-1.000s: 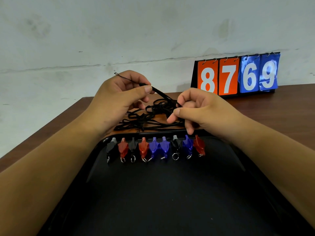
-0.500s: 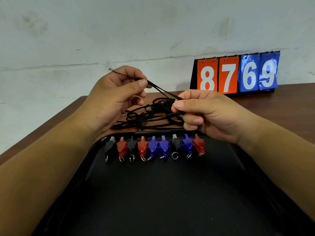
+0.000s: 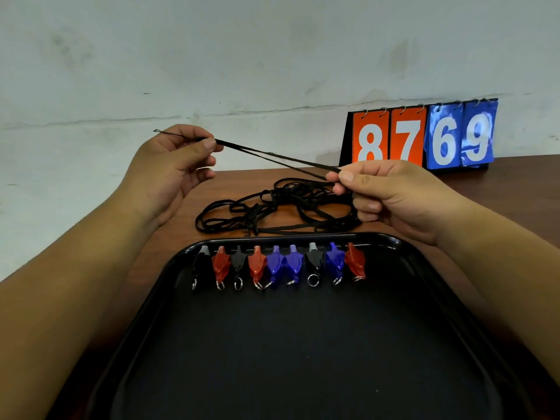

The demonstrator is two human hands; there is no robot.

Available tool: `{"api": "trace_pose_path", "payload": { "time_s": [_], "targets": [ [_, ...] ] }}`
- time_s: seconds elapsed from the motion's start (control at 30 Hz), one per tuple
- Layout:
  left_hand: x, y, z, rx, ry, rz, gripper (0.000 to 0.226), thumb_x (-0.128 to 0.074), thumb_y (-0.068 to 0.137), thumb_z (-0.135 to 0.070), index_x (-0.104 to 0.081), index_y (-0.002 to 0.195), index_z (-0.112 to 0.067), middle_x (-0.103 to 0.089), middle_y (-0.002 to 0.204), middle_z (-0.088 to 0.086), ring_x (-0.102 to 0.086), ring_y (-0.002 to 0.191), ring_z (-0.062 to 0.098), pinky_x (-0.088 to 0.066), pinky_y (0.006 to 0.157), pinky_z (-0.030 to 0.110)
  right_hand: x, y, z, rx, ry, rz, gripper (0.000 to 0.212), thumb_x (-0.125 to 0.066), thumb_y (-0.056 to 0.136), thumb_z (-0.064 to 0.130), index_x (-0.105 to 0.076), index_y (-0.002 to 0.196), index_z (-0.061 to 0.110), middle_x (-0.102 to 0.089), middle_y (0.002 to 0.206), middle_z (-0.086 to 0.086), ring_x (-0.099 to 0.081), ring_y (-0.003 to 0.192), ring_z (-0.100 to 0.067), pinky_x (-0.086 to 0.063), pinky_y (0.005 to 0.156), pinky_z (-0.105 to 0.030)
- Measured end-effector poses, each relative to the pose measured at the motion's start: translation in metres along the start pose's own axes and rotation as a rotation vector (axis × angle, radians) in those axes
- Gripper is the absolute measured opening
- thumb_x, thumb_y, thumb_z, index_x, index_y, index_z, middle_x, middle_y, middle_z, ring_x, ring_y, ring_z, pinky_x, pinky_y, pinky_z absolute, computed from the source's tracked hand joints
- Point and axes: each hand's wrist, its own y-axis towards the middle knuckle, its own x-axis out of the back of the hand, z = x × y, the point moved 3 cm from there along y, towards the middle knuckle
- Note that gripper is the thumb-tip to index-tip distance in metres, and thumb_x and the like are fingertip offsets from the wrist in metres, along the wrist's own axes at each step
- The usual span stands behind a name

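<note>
Reaching forward over a wide black plastic tray (image 3: 303, 359), both bare forearms frame a row of nine small plastic whistles (image 3: 277, 263) in black, red and blue, lined up along the tray's far edge with their metal rings towards the person. Just beyond the rim, a loose tangle of thin black cord (image 3: 281, 207) lies on the brown wooden table (image 3: 515, 183). Above it a doubled length of that cord (image 3: 272, 156) runs taut between the hands, sloping down from left to right. The left hand (image 3: 169, 174) is raised, palm turned inward, pinching the cord between thumb and forefinger, the other fingers loosely curled below; a fine looped end (image 3: 157, 131) pokes out past its knuckles. The right hand (image 3: 391, 195) sits lower, just over the tangle's right side, thumb and forefinger nipping the cord's other end. Half a second earlier the hands were close together over the tangle; now they stand well apart, the span longer. Farther back, an orange-and-blue flip scoreboard (image 3: 421, 137) reading 8769 stands against the pale wall (image 3: 272, 56).
</note>
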Motion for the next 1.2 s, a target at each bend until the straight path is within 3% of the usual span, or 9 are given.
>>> {"api": "trace_pose_path", "payload": {
  "time_s": [0.2,0.3,0.37,0.47,0.63,0.73,0.87,1.07,1.2],
  "targets": [
    [0.020,0.010,0.012,0.027,0.021,-0.050,0.011,-0.072,0.101,-0.009,-0.074,0.102,-0.020,-0.080,0.105,0.008,-0.070,0.080,0.011,-0.060,0.074,0.028,0.014,0.002,-0.001,0.012,-0.422,-0.062,0.017,-0.069,0.105,0.030,-0.084,0.101,0.026,-0.078,0.105,-0.016,-0.045,0.058,-0.014,-0.037,0.059,-0.028],
    [0.028,0.014,0.015,0.032,0.014,-0.083,0.009,-0.073,0.101,-0.011,-0.074,0.104,-0.019,-0.080,0.107,0.009,-0.070,0.080,0.011,-0.060,0.073,0.028,0.015,0.001,0.002,0.047,-0.640,-0.097,0.019,-0.069,0.104,0.039,-0.082,0.093,0.031,-0.081,0.103,0.005,-0.067,0.081,-0.024,-0.054,0.075,-0.031],
    [0.034,0.015,0.015,0.031,0.000,-0.121,0.009,-0.073,0.102,-0.011,-0.073,0.107,-0.018,-0.080,0.105,0.007,-0.070,0.080,0.011,-0.060,0.073,0.027,0.016,0.002,0.003,0.064,-0.712,-0.114,0.020,-0.069,0.104,0.040,-0.080,0.089,0.032,-0.079,0.095,0.016,-0.071,0.091,-0.009,-0.051,0.079,-0.027],
    [0.043,0.016,0.015,0.038,-0.022,-0.179,0.009,-0.072,0.102,-0.010,-0.072,0.107,-0.016,-0.080,0.100,0.005,-0.069,0.077,0.010,-0.060,0.074,0.027,0.019,0.003,0.002,0.052,-0.751,-0.118,0.020,-0.068,0.105,0.038,-0.078,0.089,0.032,-0.078,0.089,0.017,-0.066,0.074,0.007,-0.046,0.075,-0.023],
    [0.058,0.017,0.019,0.078,-0.057,-0.263,0.008,-0.072,0.102,-0.008,-0.072,0.105,-0.015,-0.079,0.098,0.005,-0.069,0.075,0.010,-0.060,0.075,0.028,0.023,0.002,0.001,0.070,-0.831,-0.150,0.022,-0.067,0.107,0.034,-0.078,0.089,0.029,-0.077,0.098,0.013,-0.065,0.101,0.001,-0.040,0.082,-0.017],
    [0.062,0.014,0.019,0.104,-0.067,-0.291,0.008,-0.072,0.100,-0.006,-0.073,0.102,-0.014,-0.079,0.097,0.006,-0.070,0.075,0.010,-0.061,0.077,0.028,0.027,-0.002,0.002,0.061,-0.867,-0.175,0.020,-0.066,0.107,0.033,-0.077,0.092,0.029,-0.076,0.099,0.013,-0.063,0.103,0.002,-0.040,0.082,-0.018],
    [0.059,0.004,0.017,0.157,-0.089,-0.310,0.010,-0.073,0.097,-0.002,-0.073,0.096,-0.012,-0.077,0.090,0.008,-0.069,0.071,0.011,-0.061,0.070,0.027,0.034,-0.011,0.002,0.045,-0.856,-0.230,0.016,-0.062,0.109,0.032,-0.075,0.100,0.029,-0.075,0.101,0.014,-0.060,0.101,0.003,-0.041,0.096,-0.031],
    [0.054,-0.018,-0.005,0.218,-0.102,-0.262,0.013,-0.073,0.095,0.000,-0.071,0.092,-0.012,-0.075,0.084,0.004,-0.068,0.069,0.011,-0.062,0.066,0.027,0.033,-0.033,0.004,-0.002,-0.804,-0.376,0.023,-0.059,0.110,0.035,-0.076,0.096,0.027,-0.072,0.102,0.018,-0.061,0.100,-0.004,-0.041,0.079,-0.026],
    [0.058,-0.053,-0.023,0.236,-0.099,-0.197,0.015,-0.069,0.098,0.003,-0.070,0.092,-0.011,-0.071,0.079,0.003,-0.066,0.069,0.012,-0.062,0.068,0.027,0.032,-0.052,0.019,-0.008,-0.576,-0.436,0.022,-0.064,0.108,0.035,-0.079,0.100,0.023,-0.080,0.096,0.008,-0.067,0.086,-0.017,-0.053,0.076,-0.031]
  ]
}}
